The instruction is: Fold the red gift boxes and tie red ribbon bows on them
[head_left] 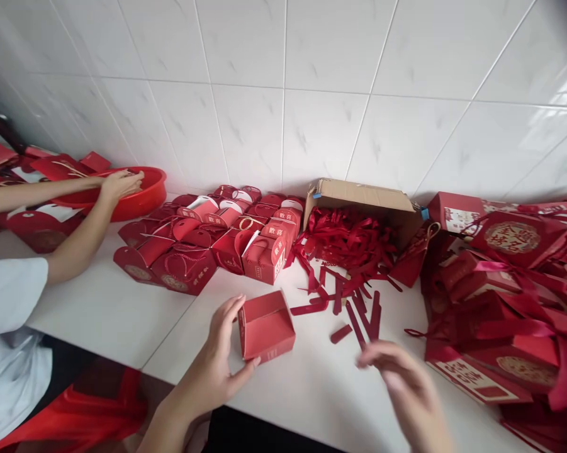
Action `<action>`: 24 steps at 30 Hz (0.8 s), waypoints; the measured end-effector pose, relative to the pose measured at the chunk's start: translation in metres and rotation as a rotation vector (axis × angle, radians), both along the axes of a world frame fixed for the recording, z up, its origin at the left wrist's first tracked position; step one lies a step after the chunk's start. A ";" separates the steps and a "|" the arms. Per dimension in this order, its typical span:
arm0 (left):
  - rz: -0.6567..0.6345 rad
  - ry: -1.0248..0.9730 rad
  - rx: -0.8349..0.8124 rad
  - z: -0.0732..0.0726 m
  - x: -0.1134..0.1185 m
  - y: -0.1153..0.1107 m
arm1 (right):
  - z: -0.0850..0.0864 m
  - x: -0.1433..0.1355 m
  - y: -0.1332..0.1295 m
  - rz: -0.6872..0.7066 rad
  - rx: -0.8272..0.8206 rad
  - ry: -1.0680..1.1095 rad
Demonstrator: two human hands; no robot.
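Observation:
A small red cardboard box [267,327] with an open top stands tilted toward me near the table's front. My left hand [221,352] grips it from the left, fingers on its back left corner and thumb along the lower front edge. To the right, my right hand [406,390] is smeared by motion; its fingers reach leftward, apart from the thumb, with nothing visible in them. Just beyond those fingertips lie several dark red strips [359,318]. Behind them, a cardboard carton [365,192] on its side spills red ribbons [349,239].
Several closed red gift boxes [184,267] stand grouped at centre left. More red boxes with ribbons [514,340] are piled high at right. At far left, another person's hands [120,185] are at a red plastic basin [146,198]. A white tiled wall [245,126] closes the back.

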State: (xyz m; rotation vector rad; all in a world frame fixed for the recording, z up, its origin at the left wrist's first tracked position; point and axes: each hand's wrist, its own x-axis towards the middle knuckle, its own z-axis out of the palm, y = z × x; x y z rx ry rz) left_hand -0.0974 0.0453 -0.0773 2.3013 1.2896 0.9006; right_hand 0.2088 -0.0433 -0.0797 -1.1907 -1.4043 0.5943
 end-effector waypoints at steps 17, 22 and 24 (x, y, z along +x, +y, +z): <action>0.148 0.007 0.080 -0.011 0.075 -0.025 | -0.038 -0.077 0.051 0.099 -0.271 0.306; -0.032 -0.033 -0.146 -0.010 0.065 -0.018 | -0.036 -0.068 0.037 -0.027 -0.220 0.170; -0.122 -0.070 -0.211 -0.011 0.063 -0.016 | -0.039 -0.065 0.031 -0.063 -0.206 0.119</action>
